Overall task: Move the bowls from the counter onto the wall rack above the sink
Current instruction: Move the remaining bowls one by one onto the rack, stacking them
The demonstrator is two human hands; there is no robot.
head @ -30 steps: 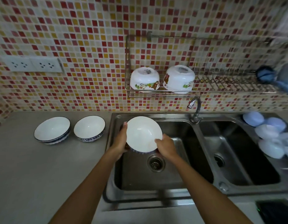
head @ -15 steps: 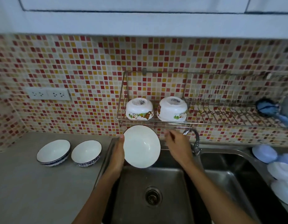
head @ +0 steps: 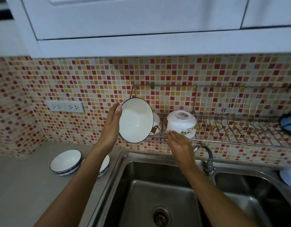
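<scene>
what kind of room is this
Most likely a home kitchen. A steel double sink with a tap sits in a grey counter, a wire dish rack hangs on the mosaic-tiled wall above it, and white cabinets run overhead.

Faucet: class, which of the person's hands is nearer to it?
Right. The right hand is just left of the faucet; the left hand, holding a bowl, is farther left.

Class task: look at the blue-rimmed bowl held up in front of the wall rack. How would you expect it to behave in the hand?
The blue-rimmed bowl looks rigid and glazed, probably ceramic: likely breakable if knocked against the wire rack. Its glossy surface may be slippery. The left hand alone holds it tilted on edge, so it seems fairly light.
</scene>
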